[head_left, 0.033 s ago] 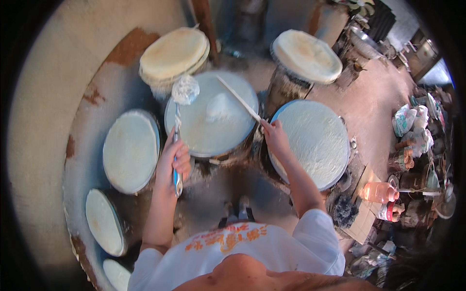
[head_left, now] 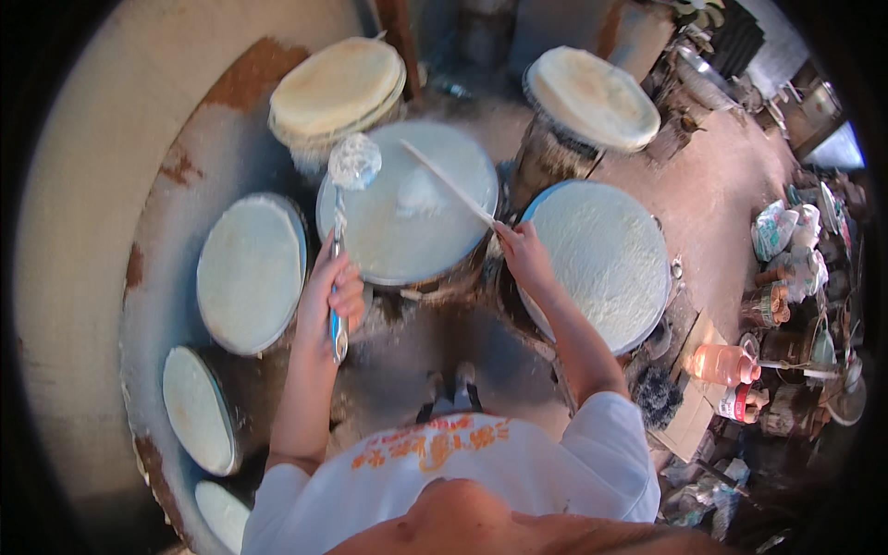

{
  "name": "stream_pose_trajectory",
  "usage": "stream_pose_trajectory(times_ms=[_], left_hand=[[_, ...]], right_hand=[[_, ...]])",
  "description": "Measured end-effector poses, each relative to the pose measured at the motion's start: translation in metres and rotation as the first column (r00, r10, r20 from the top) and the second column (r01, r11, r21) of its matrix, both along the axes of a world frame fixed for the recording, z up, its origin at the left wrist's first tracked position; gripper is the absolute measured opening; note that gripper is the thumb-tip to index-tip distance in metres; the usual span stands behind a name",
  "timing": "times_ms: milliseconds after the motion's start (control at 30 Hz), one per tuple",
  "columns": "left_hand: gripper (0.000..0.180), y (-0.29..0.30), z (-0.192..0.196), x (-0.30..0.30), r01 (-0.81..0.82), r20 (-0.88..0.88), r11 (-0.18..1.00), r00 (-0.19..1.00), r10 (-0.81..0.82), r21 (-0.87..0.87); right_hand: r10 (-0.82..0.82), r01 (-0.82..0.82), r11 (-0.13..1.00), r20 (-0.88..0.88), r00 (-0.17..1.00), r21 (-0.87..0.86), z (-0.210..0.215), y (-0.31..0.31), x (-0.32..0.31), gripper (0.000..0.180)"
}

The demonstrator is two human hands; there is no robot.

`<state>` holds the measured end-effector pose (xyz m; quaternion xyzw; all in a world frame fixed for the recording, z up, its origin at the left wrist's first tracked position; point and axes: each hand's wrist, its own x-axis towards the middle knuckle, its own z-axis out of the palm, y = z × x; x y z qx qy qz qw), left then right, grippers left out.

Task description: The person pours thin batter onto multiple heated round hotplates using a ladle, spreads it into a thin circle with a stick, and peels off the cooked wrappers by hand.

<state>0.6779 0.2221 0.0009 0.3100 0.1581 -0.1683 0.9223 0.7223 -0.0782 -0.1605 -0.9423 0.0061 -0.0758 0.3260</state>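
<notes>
My left hand [head_left: 333, 294] grips the blue-and-silver handle of a ladle [head_left: 354, 161], its bowl raised over the left edge of a round griddle [head_left: 375, 254]. Pale, wet batter coats the bowl and upper handle. My right hand [head_left: 525, 252] is closed round the near end of a long, thin, pale stick [head_left: 449, 185], which slants to the far left above the same griddle. A whitish mound of batter [head_left: 421, 196] lies near the middle of the griddle's pale surface. Whether the stick touches it I cannot tell.
Further round griddles ring me: a batter-covered one [head_left: 601, 264] at right, pale-topped ones [head_left: 250, 273] at left, yellowish round sheets [head_left: 338, 85] at far left and another [head_left: 592, 97] at far right. A pinkish bottle [head_left: 721, 364], cardboard [head_left: 696, 407] and bags [head_left: 786, 231] lie rightward.
The stick's far end has swung slightly left over the griddle. The griddles sit a little higher in the view. Both hands keep their holds.
</notes>
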Motion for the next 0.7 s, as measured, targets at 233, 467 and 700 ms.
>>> stream_pose_trajectory(times_ms=[233,467,700], left_hand=[[0.024,-0.003,-0.020,0.008,-0.055,-0.218,0.967,0.976,-0.001,-0.250],[0.010,-0.029,-0.037,0.032,-0.032,-0.162,0.953,0.987,-0.019,-0.302],[0.024,-0.120,-0.071,-0.023,-0.424,-0.223,0.878,0.899,0.378,-0.222]], right_hand=[[0.222,-0.221,0.975,0.147,0.964,-0.029,0.021,-0.023,0.009,0.024],[0.099,-0.080,0.985,-0.123,0.987,0.155,0.031,-0.046,-0.073,0.022],[0.345,0.030,0.703,-0.376,0.860,0.711,-0.005,0.048,-0.078,0.029]])
